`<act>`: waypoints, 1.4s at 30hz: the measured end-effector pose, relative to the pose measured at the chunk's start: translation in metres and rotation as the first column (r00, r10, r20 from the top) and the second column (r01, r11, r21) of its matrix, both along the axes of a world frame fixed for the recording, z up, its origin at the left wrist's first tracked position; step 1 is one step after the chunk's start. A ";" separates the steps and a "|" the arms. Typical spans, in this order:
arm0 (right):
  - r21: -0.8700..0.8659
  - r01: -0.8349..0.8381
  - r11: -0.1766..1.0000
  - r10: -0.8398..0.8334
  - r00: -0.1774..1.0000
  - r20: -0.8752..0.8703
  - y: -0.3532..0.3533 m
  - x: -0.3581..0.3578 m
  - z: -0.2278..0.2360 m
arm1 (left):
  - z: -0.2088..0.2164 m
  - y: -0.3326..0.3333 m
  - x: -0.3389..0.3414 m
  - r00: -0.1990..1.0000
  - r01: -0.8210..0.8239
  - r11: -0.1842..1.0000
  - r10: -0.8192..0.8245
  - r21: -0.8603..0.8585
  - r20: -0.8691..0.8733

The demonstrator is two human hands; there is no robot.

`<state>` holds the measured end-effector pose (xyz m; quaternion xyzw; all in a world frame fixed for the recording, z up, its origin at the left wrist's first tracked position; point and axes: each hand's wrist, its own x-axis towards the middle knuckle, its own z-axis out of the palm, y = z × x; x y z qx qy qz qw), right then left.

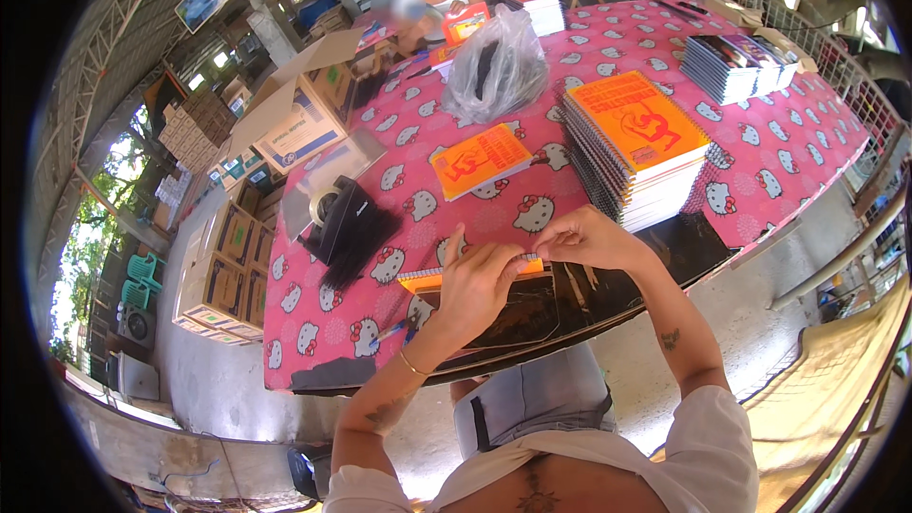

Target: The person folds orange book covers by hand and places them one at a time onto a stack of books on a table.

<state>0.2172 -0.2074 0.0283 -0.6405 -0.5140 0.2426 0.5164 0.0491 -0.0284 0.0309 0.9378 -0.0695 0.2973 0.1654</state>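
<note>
Your white shirt (708,451) fills the bottom of the view, with your grey trousers (537,394) just beyond, below the near edge of a table (285,309) covered in pink cloth printed with cat faces. From the left, closed cardboard boxes (223,271) stand on the floor, and an open cardboard box (304,123) sits behind them. At the table's left side is a black tape dispenser (344,218). An orange notebook (427,281) is at the near edge, directly in front of you, its bound edge uppermost. Your left hand (480,285) grips that edge between thumb and bent fingers, the forefinger pointing away. Beyond it lie a loose orange book (482,161) and a clear plastic bag (496,66) with something dark inside. Your right hand (589,237) has thumb and forefinger pressed together at the notebook's right end; you cannot tell what they pinch. Farther right are a tall stack of orange spiral notebooks (638,128) and, near the far-right edge, some dark-covered books (731,66).
</note>
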 end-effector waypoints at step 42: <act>0.609 0.785 0.112 -0.967 0.228 -0.117 -0.185 0.040 0.004 | -0.066 0.175 0.166 0.995 0.041 0.948 -0.012 0.315 -0.094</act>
